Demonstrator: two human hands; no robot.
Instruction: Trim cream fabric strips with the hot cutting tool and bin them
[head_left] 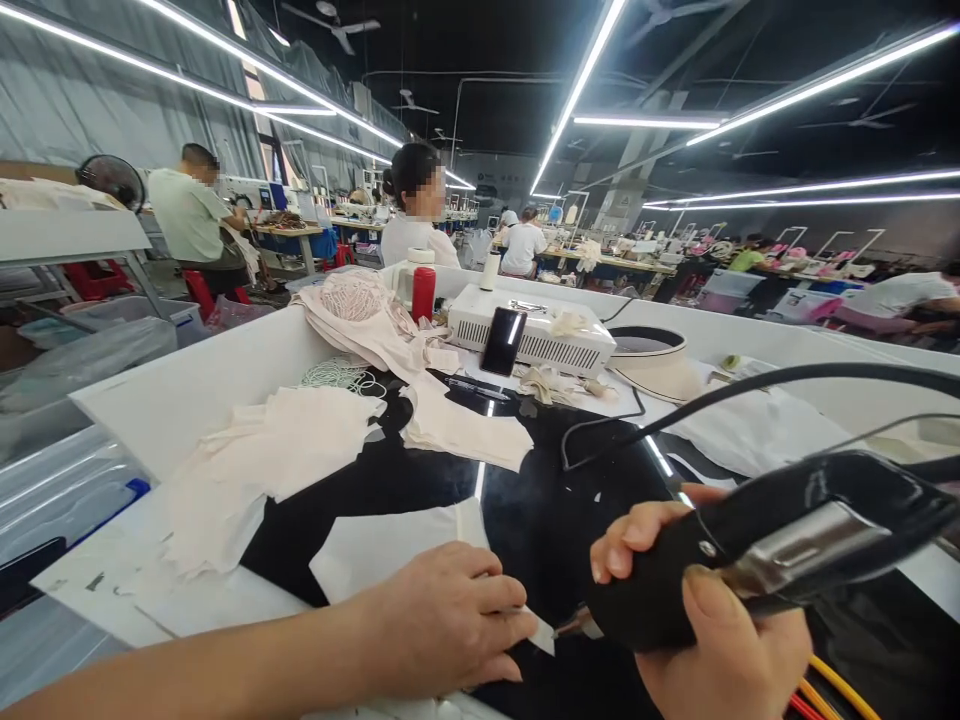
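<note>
My left hand lies across a pale fabric piece on the glossy black tabletop. Its fingers are slightly bent and a little apart, pressing the cloth down; the thumb is hidden. A narrow end of the fabric sticks out past the fingertips. In my right hand is a thick black corded hand tool, gripped around its body. The tool's metal tip points left, at or very close to that fabric end; contact cannot be made out. A black cable runs from the tool's back end.
Stacked cream fabric pieces lie at left, more cut pieces further back. Behind stand a vented white box, a phone, a red bottle and a visor. White panels edge the table. Other people sit beyond.
</note>
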